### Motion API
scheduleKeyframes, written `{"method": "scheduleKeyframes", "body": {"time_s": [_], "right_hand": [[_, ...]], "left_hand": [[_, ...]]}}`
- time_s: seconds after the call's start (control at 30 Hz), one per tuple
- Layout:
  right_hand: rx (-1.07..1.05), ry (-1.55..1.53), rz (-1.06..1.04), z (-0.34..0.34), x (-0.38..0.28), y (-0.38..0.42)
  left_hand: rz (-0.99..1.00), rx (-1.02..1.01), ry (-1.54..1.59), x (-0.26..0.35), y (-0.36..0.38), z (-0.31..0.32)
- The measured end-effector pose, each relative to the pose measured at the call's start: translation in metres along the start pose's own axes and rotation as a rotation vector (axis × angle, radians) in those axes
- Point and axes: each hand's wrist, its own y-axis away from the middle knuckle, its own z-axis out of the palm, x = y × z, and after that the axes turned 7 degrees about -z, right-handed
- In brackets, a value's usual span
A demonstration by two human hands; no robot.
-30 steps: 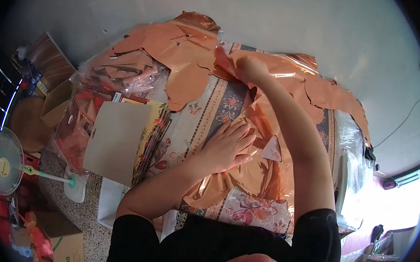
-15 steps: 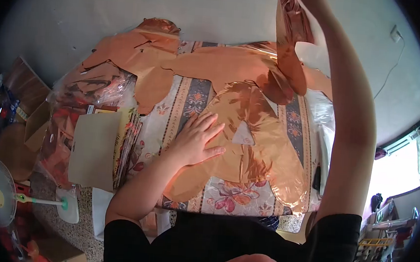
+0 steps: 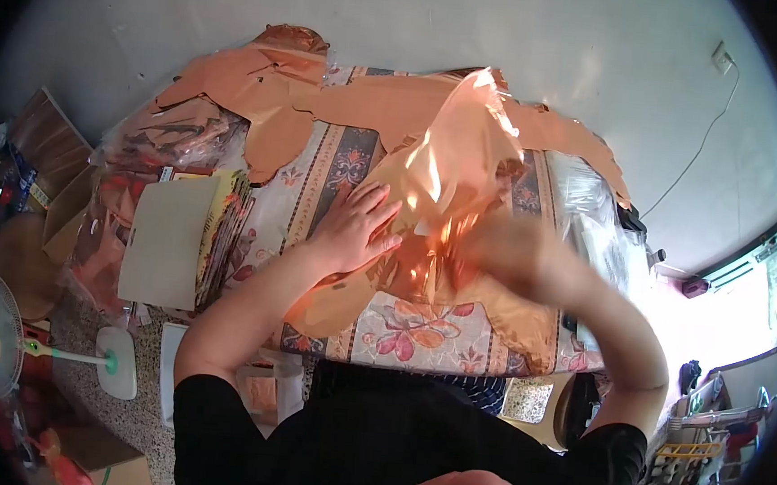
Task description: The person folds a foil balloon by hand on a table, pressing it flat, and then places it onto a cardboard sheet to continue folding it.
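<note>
The left hand (image 3: 353,227) lies flat, fingers spread, pinning a copper foil sheet (image 3: 510,310) to the patterned tablecloth (image 3: 400,329) near the table's middle, while the blurred right hand (image 3: 500,255), its grip unclear, lifts a translucent film (image 3: 458,153) above it.

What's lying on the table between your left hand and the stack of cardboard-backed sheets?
In the head view, only bare floral tablecloth shows between the left hand and the stack of cardboard-backed sheets; nothing rests on that stretch.
</note>
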Motion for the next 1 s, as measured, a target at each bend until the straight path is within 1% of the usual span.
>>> {"method": "scheduleKeyframes", "body": {"time_s": [0.07,0.1,0.17,0.2,0.27,0.3,0.33,0.4,0.43,0.5,0.53,0.6,0.73,0.8,1.0], "right_hand": [[-0.227,-0.068,0.043,0.026,-0.027,0.019],[-0.224,-0.073,0.045,0.033,-0.038,0.025],[-0.515,-0.294,0.21,0.042,-0.054,0.034],[-0.513,-0.299,0.214,0.043,-0.057,0.037],[-0.436,-0.518,0.298,0.043,-0.059,0.043],[-0.293,-0.581,0.249,0.052,-0.047,0.054],[-0.287,-0.584,0.25,0.057,-0.035,0.055],[-0.128,-0.256,0.439,0.064,-0.014,0.055],[-0.122,-0.255,0.44,0.076,-0.007,0.056],[-0.031,-0.024,0.43,0.107,0.005,0.053],[-0.028,-0.026,0.431,0.115,0.01,0.051],[-0.179,0.0,0.519,0.127,0.017,0.047],[-0.217,-0.024,0.499,0.13,0.037,0.042],[-0.238,0.017,0.436,0.135,0.041,0.041],[-0.267,0.036,0.452,0.133,0.039,0.039]], "left_hand": [[-0.034,0.001,-0.046,0.002,0.0,0.001],[-0.016,0.004,-0.07,0.002,0.0,0.002],[0.023,0.027,-0.078,-0.001,-0.001,0.008],[0.024,0.021,-0.076,-0.001,0.001,0.009],[0.048,0.061,-0.075,0.0,0.003,0.01],[0.049,0.056,-0.077,0.001,0.005,0.01],[0.043,0.045,-0.075,0.004,0.006,0.011],[0.035,0.024,-0.072,0.009,0.008,0.011],[0.039,0.023,-0.077,0.012,0.008,0.009],[0.022,0.001,-0.106,0.016,0.009,0.008],[0.022,-0.002,-0.108,0.015,0.009,0.007],[0.042,-0.019,-0.068,0.012,0.007,0.005],[0.042,-0.036,-0.03,0.009,0.007,0.003],[0.065,-0.007,-0.021,0.007,0.007,0.002],[0.056,-0.039,0.054,0.001,0.0,-0.015]]}}
